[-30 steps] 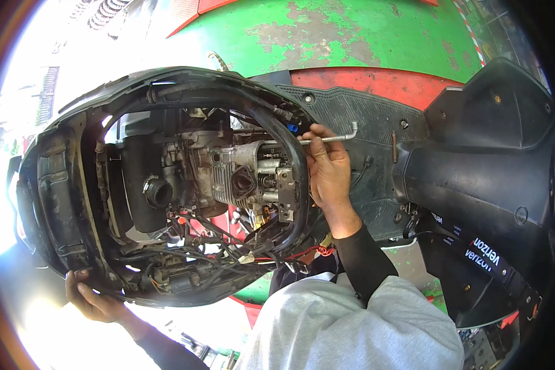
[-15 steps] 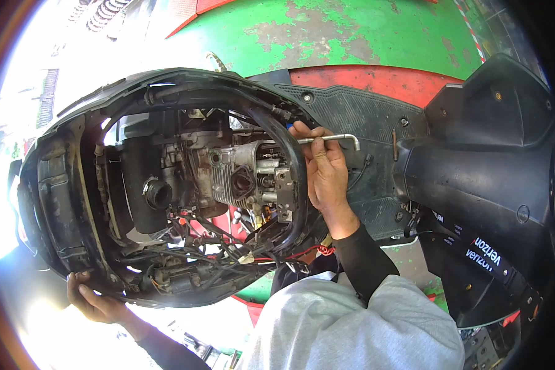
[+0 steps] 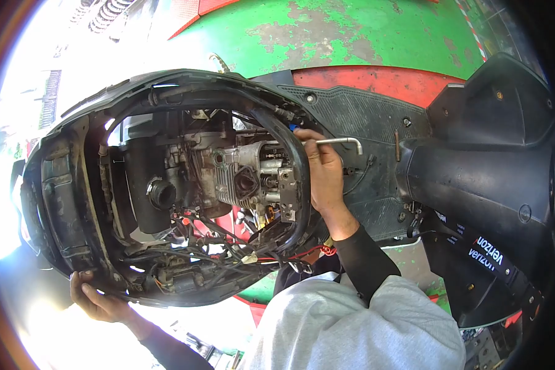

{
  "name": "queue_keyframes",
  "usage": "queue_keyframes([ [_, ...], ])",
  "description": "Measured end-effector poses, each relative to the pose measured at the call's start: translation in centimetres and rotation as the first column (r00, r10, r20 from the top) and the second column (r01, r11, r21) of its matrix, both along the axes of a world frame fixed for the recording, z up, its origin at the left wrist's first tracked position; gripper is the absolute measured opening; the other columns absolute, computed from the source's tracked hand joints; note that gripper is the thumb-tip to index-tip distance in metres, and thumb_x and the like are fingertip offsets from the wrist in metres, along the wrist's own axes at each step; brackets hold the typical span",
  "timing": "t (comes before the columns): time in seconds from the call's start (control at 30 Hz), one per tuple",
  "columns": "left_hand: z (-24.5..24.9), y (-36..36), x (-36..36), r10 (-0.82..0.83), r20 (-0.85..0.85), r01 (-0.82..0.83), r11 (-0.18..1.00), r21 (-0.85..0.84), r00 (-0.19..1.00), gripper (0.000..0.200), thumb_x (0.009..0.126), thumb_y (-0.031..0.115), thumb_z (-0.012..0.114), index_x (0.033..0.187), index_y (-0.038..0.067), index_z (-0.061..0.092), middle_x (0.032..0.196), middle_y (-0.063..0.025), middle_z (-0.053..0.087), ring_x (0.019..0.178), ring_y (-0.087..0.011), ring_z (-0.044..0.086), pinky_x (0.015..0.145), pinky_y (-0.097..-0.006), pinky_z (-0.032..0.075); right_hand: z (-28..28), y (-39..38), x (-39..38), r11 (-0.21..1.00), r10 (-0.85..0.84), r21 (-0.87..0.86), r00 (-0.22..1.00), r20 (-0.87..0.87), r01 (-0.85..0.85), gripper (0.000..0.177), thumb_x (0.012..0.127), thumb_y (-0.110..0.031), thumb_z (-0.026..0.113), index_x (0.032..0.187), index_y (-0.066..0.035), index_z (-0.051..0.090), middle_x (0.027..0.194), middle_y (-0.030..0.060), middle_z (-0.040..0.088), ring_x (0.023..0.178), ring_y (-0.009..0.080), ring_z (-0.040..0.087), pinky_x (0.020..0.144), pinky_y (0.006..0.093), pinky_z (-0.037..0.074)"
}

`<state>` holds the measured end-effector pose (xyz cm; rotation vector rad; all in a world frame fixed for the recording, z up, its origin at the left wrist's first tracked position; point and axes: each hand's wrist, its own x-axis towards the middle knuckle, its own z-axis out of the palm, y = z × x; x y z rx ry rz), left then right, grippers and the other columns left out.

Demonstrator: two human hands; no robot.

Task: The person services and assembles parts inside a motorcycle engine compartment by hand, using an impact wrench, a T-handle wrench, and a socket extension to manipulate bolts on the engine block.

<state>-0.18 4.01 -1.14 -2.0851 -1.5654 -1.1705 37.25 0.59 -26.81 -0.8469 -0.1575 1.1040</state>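
My right hand (image 3: 327, 179) is shut on an L-shaped metal wrench (image 3: 339, 141). Its shaft runs left past a black frame tube (image 3: 299, 160) toward the exposed engine head (image 3: 253, 182), and its bent end points down. The engine sits inside the open body of a scooter (image 3: 55, 203) whose seat is off. My left hand (image 3: 98, 299) grips the scooter's rear body edge at the lower left, fingers curled over the rim.
The ribbed black footboard (image 3: 364, 111) and front leg shield (image 3: 493, 179) lie to the right, with a Verizon lanyard (image 3: 484, 253) hanging there. Loose wires (image 3: 216, 246) and a black intake hose (image 3: 160, 192) crowd the engine bay. Below is green and red painted floor (image 3: 351, 31).
The wrench has turned: its bent end pointed up a second ago and now points down. My right hand shifted slightly along the shaft. My left hand stayed put.
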Motion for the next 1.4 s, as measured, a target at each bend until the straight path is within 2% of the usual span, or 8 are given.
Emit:
queue_keyframes([
  [0.17, 0.1, 0.0, -0.1, 0.02, -0.047, -0.02, 1.0, 0.004, 0.999, 0.03, 0.101, 0.012, 0.044, 0.118, -0.006, 0.061, 0.098, -0.0091, 0.062, 0.09, -0.0181, 0.059, 0.083, -0.0334, 0.048, 0.1, 0.4, 0.0, 0.984, 0.176, -0.063, 0.974, 0.141, -0.169, 0.03, 0.107, -0.027, 0.047, 0.115, -0.003, 0.064, 0.089, -0.0026, 0.062, 0.079, 0.0024, 0.054, 0.069, 0.0195, 0.045],
  [0.37, 0.0, 0.1, -0.6, -0.028, 0.006, 0.028, 1.0, 0.003, 1.0, 0.03, 0.101, 0.012, 0.044, 0.118, -0.006, 0.061, 0.098, -0.009, 0.062, 0.09, -0.0178, 0.059, 0.083, -0.0329, 0.049, -0.4, 0.7, 0.1, 0.974, 0.225, -0.059, 0.963, 0.149, -0.218, 0.036, 0.109, -0.031, 0.039, 0.11, -0.003, 0.062, 0.089, -0.0026, 0.06, 0.083, 0.0043, 0.055, 0.073, 0.0211, 0.046],
  [0.67, -0.1, -0.1, 0.4, 0.015, 0.064, -0.013, 1.0, -0.021, 0.998, 0.03, 0.102, 0.013, 0.044, 0.119, -0.005, 0.061, 0.099, -0.0086, 0.062, 0.093, -0.0171, 0.059, 0.082, -0.0315, 0.05, -0.8, 0.1, 0.4, 0.991, 0.131, -0.01, 0.978, 0.164, -0.131, 0.044, 0.109, -0.039, 0.032, 0.113, -0.003, 0.057, 0.102, 0.0032, 0.06, 0.095, 0.0099, 0.058, 0.083, 0.0248, 0.047],
  [0.73, -0.1, -0.1, 0.2, 0.001, 0.054, 0.0, 1.0, -0.022, 0.999, 0.03, 0.102, 0.013, 0.044, 0.119, -0.005, 0.061, 0.099, -0.0087, 0.063, 0.093, -0.0173, 0.059, 0.083, -0.0314, 0.05, -0.1, 0.3, 0.1, 0.988, 0.153, 0.027, 0.988, 0.02, -0.153, 0.051, 0.109, -0.044, 0.026, 0.114, -0.003, 0.057, 0.104, 0.0038, 0.06, 0.097, 0.01, 0.058, 0.084, 0.0239, 0.047],
  [0.83, 0.0, -0.1, 0.2, 0.001, 0.014, -0.001, 1.0, -0.015, 1.0, 0.03, 0.102, 0.013, 0.044, 0.119, -0.005, 0.06, 0.098, -0.0088, 0.063, 0.093, -0.0177, 0.059, 0.084, -0.0319, 0.049, -0.8, 1.1, -0.1, 0.982, 0.174, 0.049, 0.974, 0.148, -0.183, 0.055, 0.108, -0.048, 0.023, 0.114, -0.004, 0.057, 0.104, 0.0044, 0.061, 0.097, 0.0103, 0.06, 0.084, 0.0224, 0.048],
  [0.93, -0.1, 0.0, -0.1, 0.008, 0.02, -0.008, 1.0, -0.008, 1.0, 0.03, 0.102, 0.013, 0.044, 0.119, -0.005, 0.061, 0.097, -0.0087, 0.063, 0.092, -0.0179, 0.059, 0.086, -0.0326, 0.048, 0.3, 0.8, 0.8, 0.961, 0.272, 0.017, 0.955, 0.114, -0.276, 0.057, 0.108, -0.049, 0.023, 0.114, -0.004, 0.057, 0.103, 0.0047, 0.063, 0.095, 0.0111, 0.061, 0.085, 0.0229, 0.048],
  [1.27, -0.2, 0.1, 0.6, -0.012, 0.069, 0.012, 1.0, -0.003, 0.998, 0.029, 0.102, 0.013, 0.045, 0.117, -0.005, 0.062, 0.098, -0.009, 0.063, 0.09, -0.0169, 0.059, 0.084, -0.0311, 0.048, 0.9, -1.0, 3.3, 0.971, 0.238, -0.099, 0.937, 0.257, -0.219, 0.046, 0.109, -0.039, 0.03, 0.112, -0.001, 0.056, 0.109, 0.0117, 0.067, 0.103, 0.0184, 0.065, 0.093, 0.0327, 0.051],
  [1.4, -0.1, 0.0, 0.6, -0.045, 0.106, 0.048, 0.999, -0.021, 0.993, 0.029, 0.102, 0.012, 0.046, 0.118, -0.006, 0.062, 0.1, -0.0095, 0.064, 0.091, -0.0163, 0.06, 0.084, -0.0293, 0.048, 1.0, -1.8, 4.5, 0.977, 0.209, 0.012, 0.964, 0.167, -0.214, 0.041, 0.109, -0.037, 0.032, 0.117, -0.002, 0.052, 0.11, 0.0198, 0.068, 0.104, 0.0254, 0.067, 0.096, 0.0364, 0.052],
])
